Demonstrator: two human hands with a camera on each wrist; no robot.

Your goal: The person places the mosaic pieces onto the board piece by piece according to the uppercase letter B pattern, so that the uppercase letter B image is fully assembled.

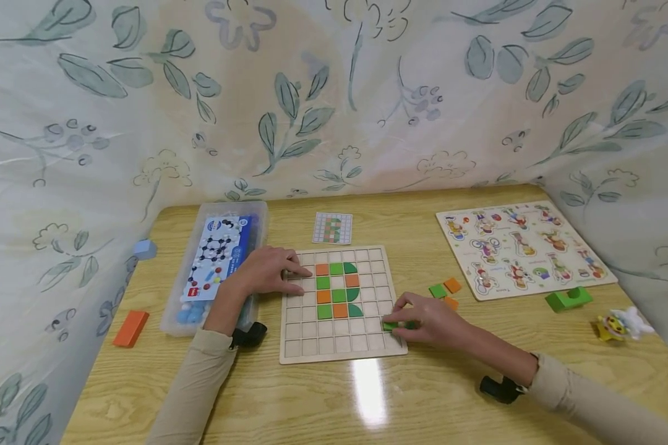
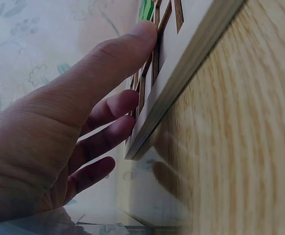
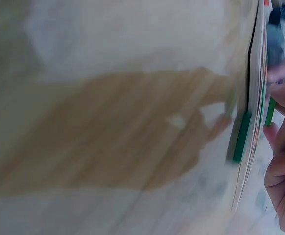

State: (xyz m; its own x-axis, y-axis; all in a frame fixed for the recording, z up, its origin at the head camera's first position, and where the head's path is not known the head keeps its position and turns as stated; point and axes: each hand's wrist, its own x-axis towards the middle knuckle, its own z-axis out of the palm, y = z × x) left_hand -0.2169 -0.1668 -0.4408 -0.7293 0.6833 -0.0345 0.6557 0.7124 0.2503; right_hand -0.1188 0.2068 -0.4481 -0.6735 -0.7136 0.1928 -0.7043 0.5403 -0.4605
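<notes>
A wooden grid board carries orange and green square tiles and dark green curved tiles in its middle cells. At its left edge my left hand rests with fingers extended, the thumb touching the grid. My right hand pinches a bright green tile between thumb and finger, over the board's right edge. A dark green piece sits beside the board, partly hidden by that hand in the head view. Behind the board lies a pattern card printed with a similar coloured design.
Loose orange and green tiles lie right of the board. A picture puzzle board, green block and small toy figure stand farther right. At left are a plastic box, orange block and blue block.
</notes>
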